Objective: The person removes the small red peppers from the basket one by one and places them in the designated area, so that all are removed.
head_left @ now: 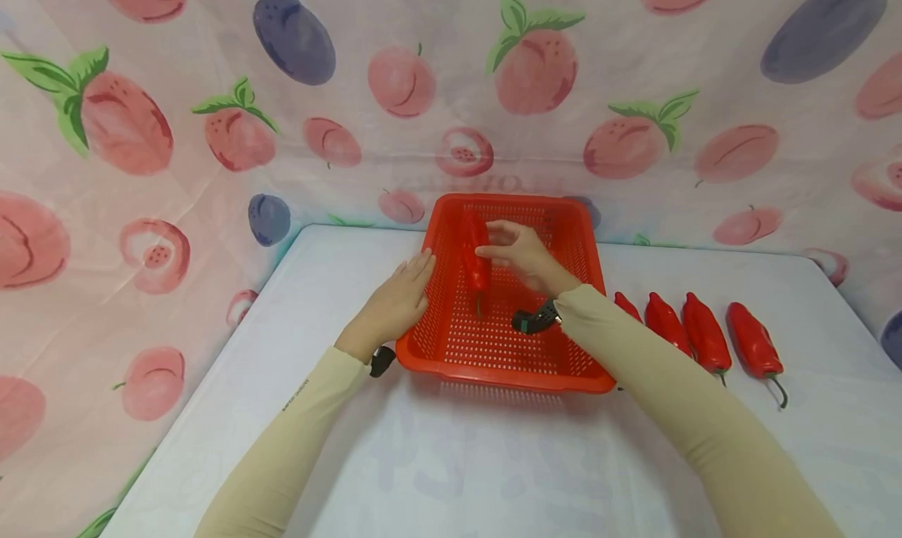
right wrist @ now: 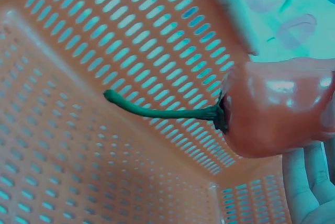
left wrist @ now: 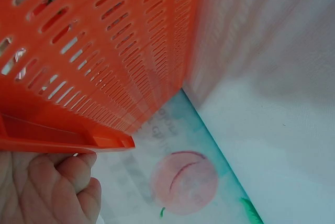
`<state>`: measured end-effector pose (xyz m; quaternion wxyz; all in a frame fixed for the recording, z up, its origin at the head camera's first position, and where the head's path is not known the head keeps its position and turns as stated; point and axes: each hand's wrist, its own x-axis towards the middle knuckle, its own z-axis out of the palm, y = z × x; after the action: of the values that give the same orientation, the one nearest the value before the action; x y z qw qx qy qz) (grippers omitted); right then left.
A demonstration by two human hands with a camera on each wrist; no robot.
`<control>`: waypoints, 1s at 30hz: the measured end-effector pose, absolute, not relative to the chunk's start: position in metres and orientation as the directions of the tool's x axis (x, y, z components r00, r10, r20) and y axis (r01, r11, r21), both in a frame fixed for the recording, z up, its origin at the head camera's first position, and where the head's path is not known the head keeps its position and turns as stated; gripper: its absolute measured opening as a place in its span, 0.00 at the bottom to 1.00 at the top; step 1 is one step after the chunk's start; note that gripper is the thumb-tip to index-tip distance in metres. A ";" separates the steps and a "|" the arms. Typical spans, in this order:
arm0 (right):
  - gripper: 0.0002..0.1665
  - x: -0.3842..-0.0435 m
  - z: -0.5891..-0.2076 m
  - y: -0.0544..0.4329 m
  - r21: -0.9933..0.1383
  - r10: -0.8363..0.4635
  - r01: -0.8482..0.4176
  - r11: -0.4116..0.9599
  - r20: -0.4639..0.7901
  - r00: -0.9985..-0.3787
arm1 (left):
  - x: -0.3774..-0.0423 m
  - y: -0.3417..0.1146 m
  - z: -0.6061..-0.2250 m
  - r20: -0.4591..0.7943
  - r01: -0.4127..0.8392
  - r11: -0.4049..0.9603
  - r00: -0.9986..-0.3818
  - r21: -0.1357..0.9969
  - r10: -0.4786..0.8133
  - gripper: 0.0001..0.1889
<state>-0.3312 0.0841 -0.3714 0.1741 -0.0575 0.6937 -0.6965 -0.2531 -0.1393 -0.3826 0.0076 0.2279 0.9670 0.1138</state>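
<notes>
A red plastic basket [head_left: 503,375] with slotted walls stands on the white table. Over its inside, my right hand [head_left: 521,254] holds a long red pepper [head_left: 475,248] between thumb and fingers, with the pepper's green stem pointing toward me. The right wrist view shows the glossy pepper [right wrist: 282,109] above the basket floor, its curved stem [right wrist: 162,111] hanging free. My left hand [head_left: 395,303] rests at the basket's left rim, fingers straight. Seen from the left wrist, that hand [left wrist: 49,187] touches the rim [left wrist: 63,144] from outside.
Several more red peppers [head_left: 754,341] lie in a row on the table to the right of the basket, partly covered by my right sleeve [head_left: 655,381]. A fruit-printed cloth [head_left: 437,146] hangs behind and along the left side of the white table [head_left: 451,475].
</notes>
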 end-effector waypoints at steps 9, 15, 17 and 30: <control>0.34 -0.335 -0.363 0.094 -0.991 -0.291 0.131 -0.015 -0.121 -0.949 | -0.253 -0.140 -0.383 0.044 0.446 0.866 -0.893 0.225 0.448 0.31; 0.33 -0.336 -0.357 0.101 -0.994 -0.276 0.098 -0.040 -0.084 -0.957 | -0.253 -0.141 -0.383 0.040 0.442 0.867 -0.894 0.230 0.445 0.31; 0.32 -0.336 -0.354 0.103 -0.996 -0.273 0.074 -0.049 -0.058 -0.960 | -0.252 -0.141 -0.383 0.036 0.438 0.868 -0.896 0.232 0.443 0.31; 0.30 -0.342 -0.339 0.126 -0.982 -0.254 0.019 -0.186 0.029 -0.967 | -0.252 -0.140 -0.382 0.039 0.437 0.869 -0.897 0.233 0.441 0.31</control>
<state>-0.3420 0.1259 -0.3386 0.0894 -0.0930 0.6316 -0.7644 -0.2522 -0.1397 -0.3822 0.0077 0.2272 0.9665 0.1189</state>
